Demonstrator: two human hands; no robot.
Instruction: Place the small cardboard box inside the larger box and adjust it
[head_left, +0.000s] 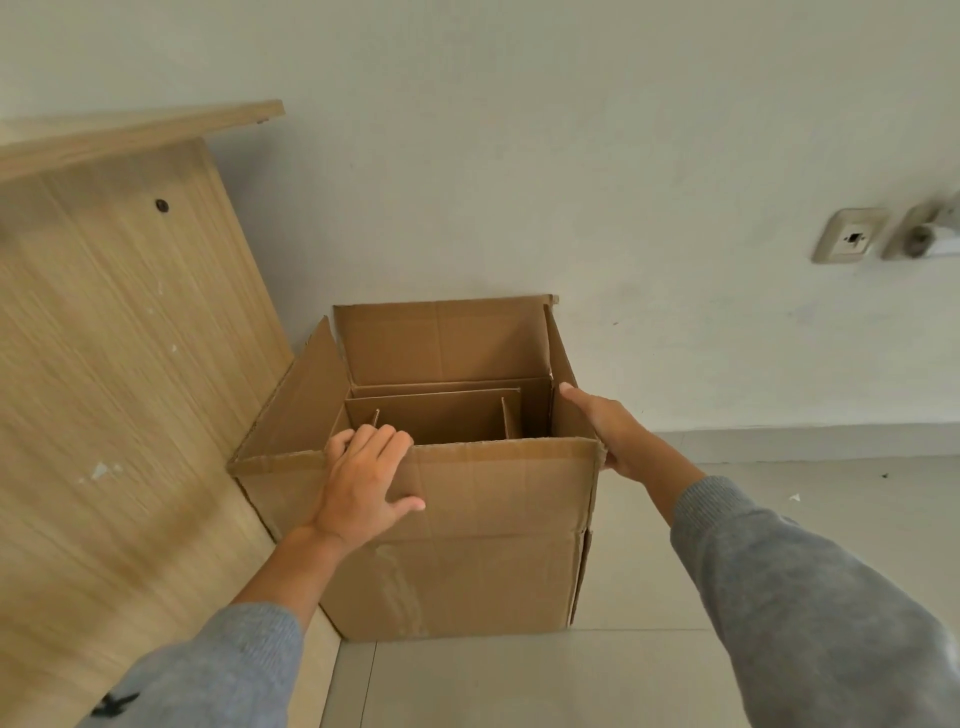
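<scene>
Grey sleeves (810, 597) fill the near corners, and both hands reach out to the big box (467, 545) standing on the floor. Left hand (363, 483) hooks its curled fingers (374, 434) over the near rim, thumb spread on the outer face; right hand (618, 436) lies flat and open against the right wall, fingers extended along it, clasping nothing else. Inside, the small box (431, 415) already sits low, pushed toward the far left, with a gap on its right. From here, I judge, a hard nudge could cant it against the inner wall, or the loose upright flaps (306, 400) could fold inward and hide it. Pale floor tiles (519, 686) carry the load; a wooden panel (119, 338) leans at the left, a white wall (519, 156) with a socket (852, 236) stands behind.
</scene>
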